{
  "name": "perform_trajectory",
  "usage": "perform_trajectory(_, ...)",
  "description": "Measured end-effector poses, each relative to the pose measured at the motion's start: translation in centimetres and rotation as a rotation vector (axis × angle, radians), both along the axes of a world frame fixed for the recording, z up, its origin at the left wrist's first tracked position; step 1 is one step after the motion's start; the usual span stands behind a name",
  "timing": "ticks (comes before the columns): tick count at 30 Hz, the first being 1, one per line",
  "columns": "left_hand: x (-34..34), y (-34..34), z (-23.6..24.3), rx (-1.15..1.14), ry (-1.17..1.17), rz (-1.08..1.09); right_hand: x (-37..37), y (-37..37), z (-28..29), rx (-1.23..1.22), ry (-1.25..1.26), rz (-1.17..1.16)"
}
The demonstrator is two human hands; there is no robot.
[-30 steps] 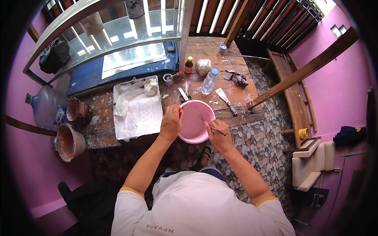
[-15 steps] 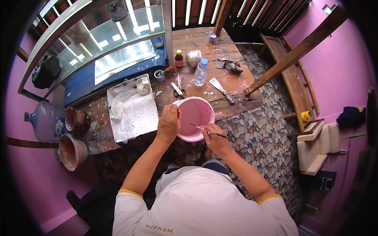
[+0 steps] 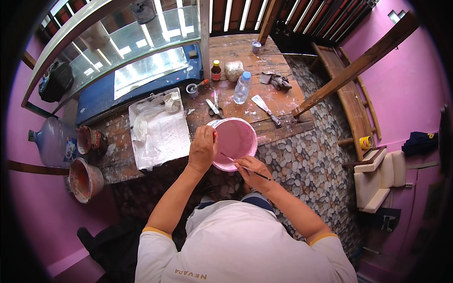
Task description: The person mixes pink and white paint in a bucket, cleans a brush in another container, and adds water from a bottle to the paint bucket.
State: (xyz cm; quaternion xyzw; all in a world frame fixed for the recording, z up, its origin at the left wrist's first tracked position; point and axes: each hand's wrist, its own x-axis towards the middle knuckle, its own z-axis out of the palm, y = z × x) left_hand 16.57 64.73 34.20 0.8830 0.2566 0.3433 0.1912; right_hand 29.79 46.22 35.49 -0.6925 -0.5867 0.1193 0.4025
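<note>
Left hand [image 3: 203, 150] is clamped over the near rim of the round pink plastic bucket [image 3: 234, 141], fingers curled tight around the edge, while the right hand [image 3: 252, 170] pinches a thin dark-handled brush [image 3: 245, 168] whose tip reaches into the bucket's smooth pink inside. The bucket sits at the edge of the rough, paint-flecked wooden table [image 3: 283, 101], right under both sets of fingers. Beyond the fingertips stand a clear plastic water bottle with a blue cap [image 3: 241, 87] and a small brown bottle with a yellow cap and red label [image 3: 216, 70]; the label's print is too small to make out. Just past the bucket lie scissors [image 3: 213, 107] and a flat putty knife [image 3: 264, 107]. Off the left hand's outer side lies a white tray lined with crinkled plastic sheeting [image 3: 160, 129]. Farther that way, a paint-stained tin with a red label [image 3: 91, 140]. The brush's bristles are hidden against the pink.
</note>
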Motion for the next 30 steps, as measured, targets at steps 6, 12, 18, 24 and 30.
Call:
perform_trajectory(6, 0.0, -0.1, 0.3, 0.007, 0.019, 0.014, 1.7, 1.1, 0.0, 0.037, -0.089, -0.118)
perform_trajectory(12, 0.1, 0.0, 0.4, 0.002, -0.006, 0.014, 1.1, 0.1, -0.3, -0.049, -0.024, 0.032)
perform_trajectory(18, 0.1, 0.0, 0.5, 0.006, -0.002, 0.001, 1.0, 0.8, 0.3, -0.004, -0.019, -0.064)
perform_trajectory(24, 0.1, 0.0, 0.7, 0.002, 0.016, -0.001, 2.2, 0.5, 0.3, -0.04, -0.12, -0.054)
perform_trajectory(30, 0.0, -0.4, 0.8, 0.012, 0.019, 0.009, 1.2, -0.2, 0.7, -0.11, -0.027, -0.037)
